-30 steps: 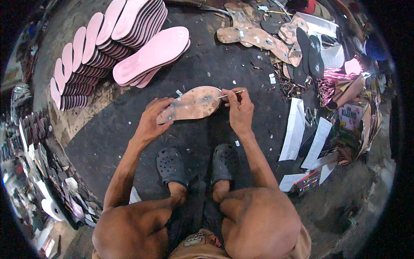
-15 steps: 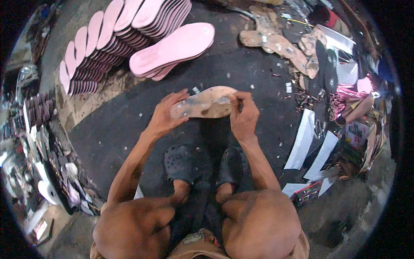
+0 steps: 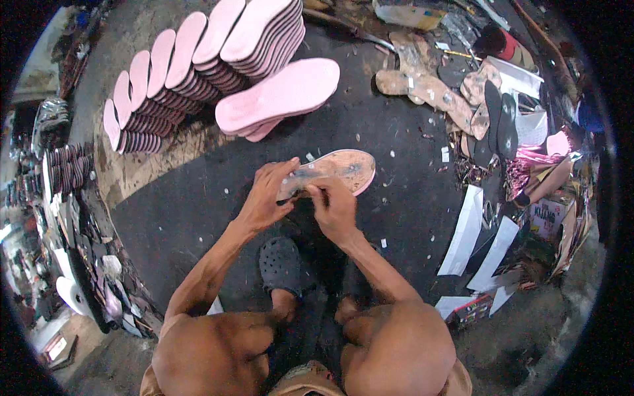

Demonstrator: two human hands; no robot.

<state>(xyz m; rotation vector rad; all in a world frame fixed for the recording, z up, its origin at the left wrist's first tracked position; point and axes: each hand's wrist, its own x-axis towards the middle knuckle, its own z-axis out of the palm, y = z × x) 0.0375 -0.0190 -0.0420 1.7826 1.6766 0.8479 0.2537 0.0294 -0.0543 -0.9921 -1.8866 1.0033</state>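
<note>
A worn brown shoe-sole-shaped piece [image 3: 355, 169] with grey smudges lies level in front of me. A thin pink rim shows along its right end; I cannot tell whether that is a separate layer. My left hand [image 3: 265, 194] is closed round its narrower left end, fingers over the far edge and thumb on the near side. With bent fingers, my right hand [image 3: 334, 208] pinches the near edge at about mid-length. Beyond them, a small stack of pink insoles [image 3: 281, 98] rests on the dark mat [image 3: 198, 191].
Rows of stacked pink insoles [image 3: 187, 49] lean at the far left. More brown sole-shaped pieces [image 3: 429, 92] lie at the far right, near dark soles [image 3: 507, 125]. White strips [image 3: 462, 231] and pink scraps [image 3: 525, 162] lie right. Clutter [image 3: 79, 237] lines the left.
My right hand has moved left along the brown piece, from its right end to the near edge at mid-length. A pink rim now shows at that right end. The view has shifted slightly.
</note>
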